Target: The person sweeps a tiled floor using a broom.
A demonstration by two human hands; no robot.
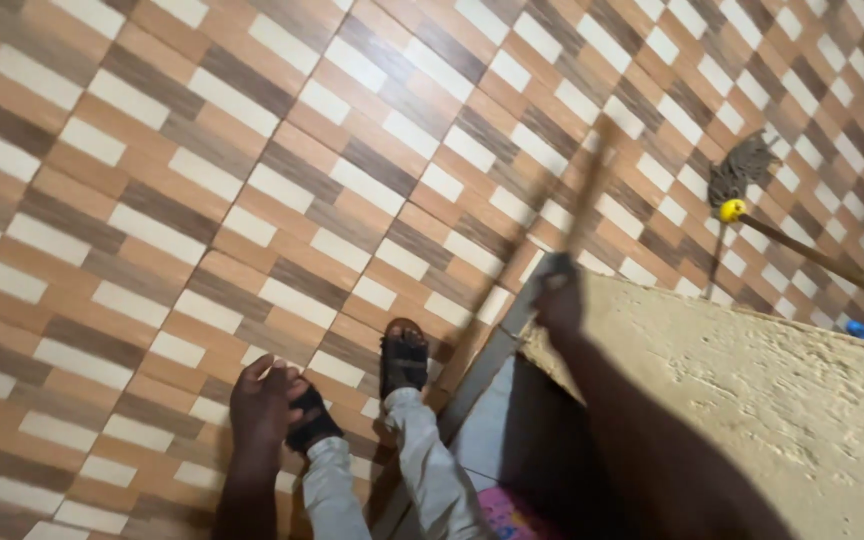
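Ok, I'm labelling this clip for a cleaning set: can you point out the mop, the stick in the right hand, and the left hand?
mop [742, 170], head view, on its grey strands.
stick [588, 190], head view, on the blurred shaft above the grip.
left hand [262, 400], head view, on the back of the hand.

Long thin brown wooden stick [580, 205], motion-blurred, slanting up and away over the patterned tile floor, lower end gripped in the right hand [559, 300], beside the rough beige wall's edge, upper end faint
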